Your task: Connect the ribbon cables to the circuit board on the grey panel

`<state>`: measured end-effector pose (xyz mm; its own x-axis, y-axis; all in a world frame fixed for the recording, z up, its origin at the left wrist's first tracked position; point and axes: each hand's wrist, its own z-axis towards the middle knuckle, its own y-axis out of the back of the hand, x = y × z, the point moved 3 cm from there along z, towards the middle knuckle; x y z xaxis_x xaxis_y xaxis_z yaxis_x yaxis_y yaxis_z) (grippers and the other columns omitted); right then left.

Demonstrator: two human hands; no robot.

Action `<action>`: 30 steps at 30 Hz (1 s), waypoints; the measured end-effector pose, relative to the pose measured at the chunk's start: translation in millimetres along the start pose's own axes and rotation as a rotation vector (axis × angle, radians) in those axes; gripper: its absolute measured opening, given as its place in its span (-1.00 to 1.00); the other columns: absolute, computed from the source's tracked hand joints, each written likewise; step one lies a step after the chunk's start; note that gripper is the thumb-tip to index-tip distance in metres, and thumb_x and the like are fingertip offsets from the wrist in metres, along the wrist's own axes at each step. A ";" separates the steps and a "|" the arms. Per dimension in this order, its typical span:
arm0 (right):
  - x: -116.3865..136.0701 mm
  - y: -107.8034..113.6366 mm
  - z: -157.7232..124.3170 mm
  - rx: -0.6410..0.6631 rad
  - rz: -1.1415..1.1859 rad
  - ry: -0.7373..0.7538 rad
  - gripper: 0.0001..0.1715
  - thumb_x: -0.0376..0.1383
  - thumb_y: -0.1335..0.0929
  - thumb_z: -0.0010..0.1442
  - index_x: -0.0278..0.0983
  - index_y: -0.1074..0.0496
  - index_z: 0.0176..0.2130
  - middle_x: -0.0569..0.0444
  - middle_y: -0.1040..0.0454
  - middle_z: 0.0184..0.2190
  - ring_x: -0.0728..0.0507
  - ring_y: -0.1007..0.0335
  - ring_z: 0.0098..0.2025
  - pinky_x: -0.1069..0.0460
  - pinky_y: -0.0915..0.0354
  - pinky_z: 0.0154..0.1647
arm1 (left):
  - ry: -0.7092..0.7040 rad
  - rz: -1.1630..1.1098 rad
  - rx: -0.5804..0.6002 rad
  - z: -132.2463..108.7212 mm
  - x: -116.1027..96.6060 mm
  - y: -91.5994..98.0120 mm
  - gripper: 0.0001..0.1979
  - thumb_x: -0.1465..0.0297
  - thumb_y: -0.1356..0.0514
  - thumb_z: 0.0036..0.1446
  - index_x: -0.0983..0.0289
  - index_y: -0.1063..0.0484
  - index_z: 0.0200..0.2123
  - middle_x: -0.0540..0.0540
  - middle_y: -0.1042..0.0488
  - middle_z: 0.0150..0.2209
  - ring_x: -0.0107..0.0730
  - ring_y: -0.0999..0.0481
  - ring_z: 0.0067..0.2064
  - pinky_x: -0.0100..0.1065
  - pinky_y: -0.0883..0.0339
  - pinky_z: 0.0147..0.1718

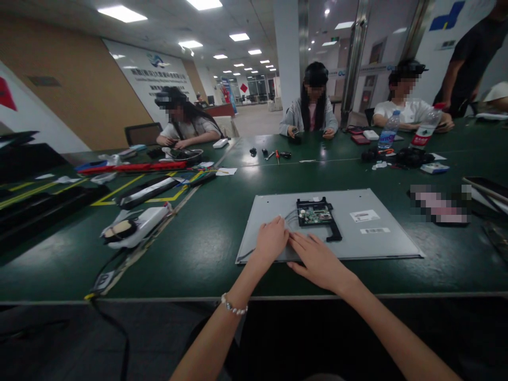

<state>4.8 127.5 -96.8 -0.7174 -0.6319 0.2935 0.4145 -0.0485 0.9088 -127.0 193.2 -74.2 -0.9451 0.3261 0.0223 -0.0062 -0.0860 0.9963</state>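
Note:
A flat grey display panel (pixel 273 206) lies on the green table in front of me, its back side up. Mounted on it is a black plastic bracket (pixel 334 230) around a small green circuit board (pixel 313 214). From the board a thin grey cable (pixel 292 216) runs left, under my left hand (pixel 273 238), whose fingers are bent and pressed together around it. The fingertips are partly hidden. My right hand (pixel 315 259) rests at the panel's near edge, fingers stretched out and their tips close to my left hand.
A white device (pixel 141 227) with a black strap lies to the left, near a black case (pixel 146 191). Small tools, including a screwdriver (pixel 278 156), lie farther back. Two bottles (pixel 389 129) and a phone (pixel 438 205) are at right. Several people sit or stand beyond.

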 end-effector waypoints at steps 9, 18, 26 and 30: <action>0.1 -3.9 -5.2 -0.069 0.014 -0.022 -0.43 -0.22 -0.24 0.30 -0.38 -0.24 0.23 -0.12 -0.24 0.27 -0.23 -0.12 0.29 -0.20 -0.02 0.32 | 0.052 -0.016 0.018 -4.1 -2.7 4.5 -0.75 0.39 0.00 0.28 0.33 -0.31 -0.03 0.29 -0.49 -0.03 -0.13 -0.50 -0.01 -0.18 -0.30 -0.06; 0.4 -2.8 -7.4 -0.083 0.032 -0.024 -0.44 -0.25 -0.25 0.29 -0.38 -0.25 0.23 -0.14 -0.28 0.24 -0.23 -0.17 0.27 -0.21 -0.07 0.31 | 0.022 -0.040 0.046 -1.7 1.5 7.0 -0.76 0.34 -0.04 0.24 0.31 -0.33 -0.07 0.25 -0.47 -0.02 -0.10 -0.48 0.01 -0.18 -0.32 -0.06; 1.2 2.1 -10.1 -0.140 0.065 -0.031 -0.50 -0.30 -0.23 0.30 -0.40 -0.28 0.19 -0.18 -0.36 0.17 -0.25 -0.26 0.20 -0.21 -0.19 0.25 | 0.024 -0.132 0.034 0.9 11.0 7.7 -0.66 0.28 -0.13 0.19 0.32 -0.32 -0.01 0.24 -0.46 0.00 -0.08 -0.46 0.04 -0.18 -0.30 0.00; 1.1 6.5 -11.2 -0.196 0.114 -0.051 -0.50 -0.29 -0.22 0.31 -0.35 -0.27 0.20 -0.19 -0.36 0.15 -0.24 -0.27 0.19 -0.22 -0.24 0.22 | 0.043 -0.181 -0.017 -5.5 11.1 9.9 -0.48 0.32 -0.12 0.21 0.37 -0.16 0.20 0.36 -0.22 0.24 -0.06 -0.34 0.19 -0.16 -0.25 0.08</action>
<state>13.0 117.8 -93.9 -0.6851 -0.6021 0.4100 0.5917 -0.1318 0.7953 -139.4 190.8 -64.6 -0.9410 0.2974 -0.1615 -0.1830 -0.0459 0.9820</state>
